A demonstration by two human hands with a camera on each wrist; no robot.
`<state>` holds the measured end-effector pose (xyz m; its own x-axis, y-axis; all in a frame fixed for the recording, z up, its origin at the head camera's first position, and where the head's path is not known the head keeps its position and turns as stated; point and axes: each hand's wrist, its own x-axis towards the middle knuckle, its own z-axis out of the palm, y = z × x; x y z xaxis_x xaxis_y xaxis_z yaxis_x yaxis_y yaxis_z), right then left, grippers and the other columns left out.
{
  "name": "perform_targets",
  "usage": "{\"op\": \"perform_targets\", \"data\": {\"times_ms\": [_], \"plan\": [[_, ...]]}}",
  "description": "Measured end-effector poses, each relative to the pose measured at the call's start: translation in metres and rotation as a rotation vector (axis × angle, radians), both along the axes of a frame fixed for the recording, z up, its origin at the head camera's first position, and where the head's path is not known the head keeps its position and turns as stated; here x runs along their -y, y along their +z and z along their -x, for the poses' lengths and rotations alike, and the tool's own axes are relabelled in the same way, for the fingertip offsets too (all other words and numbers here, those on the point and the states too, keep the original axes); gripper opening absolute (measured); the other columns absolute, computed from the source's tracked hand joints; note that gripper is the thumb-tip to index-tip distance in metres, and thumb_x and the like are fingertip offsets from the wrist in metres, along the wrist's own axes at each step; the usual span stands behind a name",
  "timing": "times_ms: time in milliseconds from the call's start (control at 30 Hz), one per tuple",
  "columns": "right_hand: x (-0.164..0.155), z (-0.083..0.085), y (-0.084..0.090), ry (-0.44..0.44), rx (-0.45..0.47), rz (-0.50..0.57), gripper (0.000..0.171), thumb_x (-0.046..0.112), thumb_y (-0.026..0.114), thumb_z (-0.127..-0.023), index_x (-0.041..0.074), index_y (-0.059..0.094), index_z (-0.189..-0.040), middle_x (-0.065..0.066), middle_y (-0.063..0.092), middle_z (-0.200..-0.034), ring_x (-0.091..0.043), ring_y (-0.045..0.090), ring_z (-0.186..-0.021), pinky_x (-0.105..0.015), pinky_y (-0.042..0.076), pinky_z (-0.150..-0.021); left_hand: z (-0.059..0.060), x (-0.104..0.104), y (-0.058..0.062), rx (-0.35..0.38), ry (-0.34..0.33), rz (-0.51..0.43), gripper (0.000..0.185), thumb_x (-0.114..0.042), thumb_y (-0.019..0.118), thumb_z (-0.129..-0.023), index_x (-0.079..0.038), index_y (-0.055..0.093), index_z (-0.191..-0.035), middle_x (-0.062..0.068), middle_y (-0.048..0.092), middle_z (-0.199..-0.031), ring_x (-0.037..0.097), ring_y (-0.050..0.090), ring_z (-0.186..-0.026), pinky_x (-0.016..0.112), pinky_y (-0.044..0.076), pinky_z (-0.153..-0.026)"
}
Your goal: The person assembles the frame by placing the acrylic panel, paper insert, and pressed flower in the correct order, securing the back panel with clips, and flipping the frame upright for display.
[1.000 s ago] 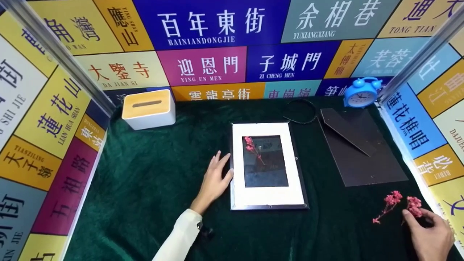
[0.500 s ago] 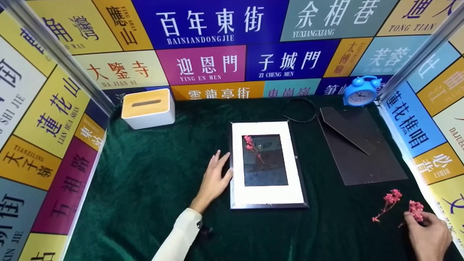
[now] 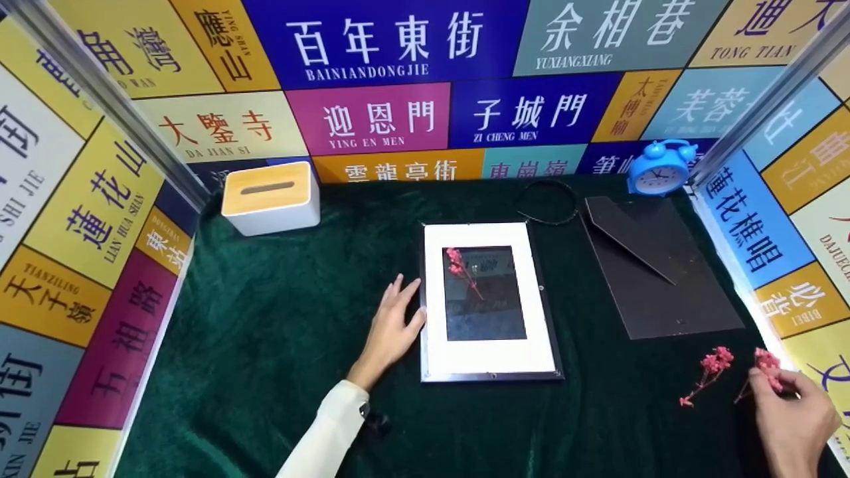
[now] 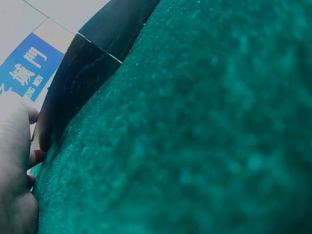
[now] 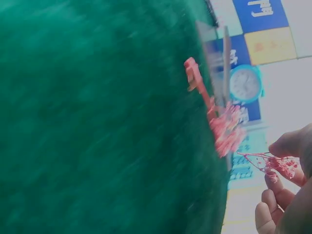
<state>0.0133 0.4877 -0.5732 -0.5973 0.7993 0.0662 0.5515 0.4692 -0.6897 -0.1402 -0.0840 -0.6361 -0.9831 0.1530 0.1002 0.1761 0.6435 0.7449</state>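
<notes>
A picture frame (image 3: 488, 358) lies flat on the green cloth, with a white mat around a dark glassy opening. One pink dried flower sprig (image 3: 456, 261) lies on that opening at its upper left. My left hand (image 3: 390, 330) rests on the cloth, fingers extended and touching the frame's left edge. At the far right, my right hand (image 3: 793, 415) pinches a second pink dried flower sprig (image 5: 286, 166) between thumb and fingers, its thin stem pointing left. Beside it on the cloth lies a third sprig (image 3: 716, 362), also seen in the right wrist view.
A black backing board (image 3: 654, 299) with a folded stand leg lies right of the frame. Behind are a thin black ring (image 3: 548, 222), a blue alarm clock (image 3: 657, 174) and a white tissue box (image 3: 275, 216) with a wooden lid. Sign-printed panels (image 3: 372, 116) wall in the table.
My right hand, pinching the sprig, has shifted slightly to the right and lifted a little, away from the sprig on the cloth. My left hand and the frame have stayed in place.
</notes>
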Motion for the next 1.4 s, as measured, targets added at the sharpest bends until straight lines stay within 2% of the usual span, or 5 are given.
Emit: {"op": "perform_targets", "data": {"times_ms": [100,333,600,900,1400], "plan": [[0.007,0.010,0.006,0.052,-0.095,-0.024,0.039,0.021,0.082,-0.098,-0.010,0.076,-0.122,0.038,0.047,-0.087,0.018,0.045,-0.084,-0.002,0.038,-0.072,0.001,0.001,0.000,-0.010,-0.005,-0.003,0.057,-0.030,0.066,-0.109,-0.014,0.055,-0.163,0.019,0.036,-0.176,0.045,0.030,-0.164,0.066,0.028,-0.129],[0.030,0.044,0.022,0.242,-0.274,-0.061,0.025,0.005,0.085,-0.093,-0.011,0.077,-0.110,0.026,0.056,-0.091,0.010,0.056,-0.084,0.000,0.045,-0.074,0.002,0.000,-0.001,-0.026,-0.013,-0.005,0.057,-0.029,0.066,-0.108,-0.012,0.056,-0.162,0.020,0.039,-0.174,0.044,0.031,-0.163,0.064,0.029,-0.130],[0.069,0.087,0.035,0.468,-0.453,-0.142,0.016,-0.003,0.087,-0.088,-0.012,0.078,-0.098,0.025,0.059,-0.093,0.007,0.053,-0.092,-0.011,0.040,-0.084,0.001,0.001,-0.002,-0.027,-0.011,-0.007,0.057,-0.028,0.066,-0.109,-0.012,0.056,-0.162,0.020,0.039,-0.174,0.043,0.031,-0.163,0.064,0.028,-0.130],[0.111,0.124,0.046,0.614,-0.483,-0.167,0.012,-0.003,0.087,-0.089,-0.008,0.079,-0.096,-0.020,0.074,-0.100,0.007,0.051,-0.097,-0.014,0.038,-0.084,0.000,0.000,0.000,-0.029,-0.012,-0.008,0.057,-0.029,0.066,-0.108,-0.013,0.056,-0.162,0.021,0.038,-0.174,0.045,0.031,-0.163,0.064,0.029,-0.129],[0.168,0.167,0.041,0.781,-0.464,-0.128,0.010,-0.004,0.087,-0.089,-0.005,0.079,-0.094,-0.021,0.076,-0.102,-0.010,0.056,-0.095,-0.010,0.044,-0.079,0.001,-0.001,0.000,-0.034,-0.011,-0.004,0.056,-0.028,0.065,-0.109,-0.012,0.056,-0.162,0.021,0.039,-0.174,0.044,0.031,-0.163,0.063,0.028,-0.130]]}}
